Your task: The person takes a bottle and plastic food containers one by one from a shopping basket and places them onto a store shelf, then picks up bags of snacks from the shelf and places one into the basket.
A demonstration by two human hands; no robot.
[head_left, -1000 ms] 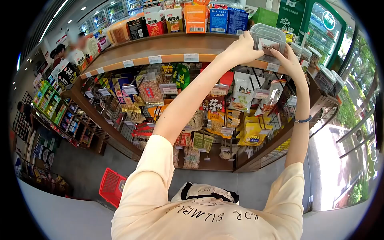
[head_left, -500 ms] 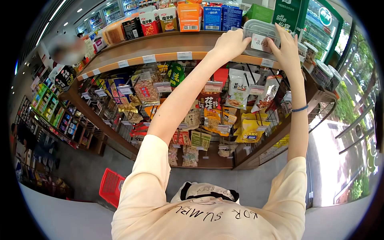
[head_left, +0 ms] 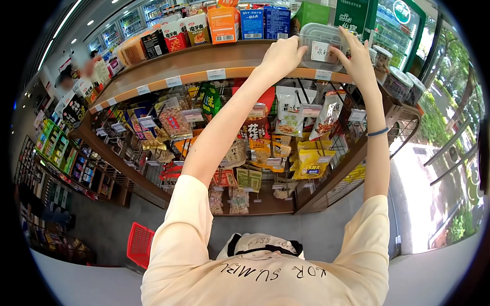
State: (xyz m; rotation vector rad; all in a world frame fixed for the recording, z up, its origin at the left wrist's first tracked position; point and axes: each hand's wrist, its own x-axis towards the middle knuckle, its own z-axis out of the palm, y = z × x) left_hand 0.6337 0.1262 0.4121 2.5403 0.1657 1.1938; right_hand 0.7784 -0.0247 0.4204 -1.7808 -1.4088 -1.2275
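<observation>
A clear plastic container (head_left: 322, 46) with a white label on its front stands at the right part of the wooden top shelf (head_left: 235, 57). My left hand (head_left: 284, 55) is at the container's left side, its thumb against the edge and the other fingers partly hidden behind. On the right side, my right hand (head_left: 356, 55) has its thumb on the front and its fingers spread up along the side. A green box (head_left: 312, 14) and blue boxes (head_left: 265, 23) stand just behind and to the left.
Snack bags (head_left: 291, 109) hang on hooks below the shelf. Round jars (head_left: 398, 84) stand to the right. A red basket (head_left: 140, 245) is on the floor at lower left. People (head_left: 66, 81) are far left. An orange box (head_left: 223, 24) stands on the upper shelf.
The container and both hands have shifted left in the view, along with the shelf. The container's label now faces the camera more squarely. Both hands have stayed on the container.
</observation>
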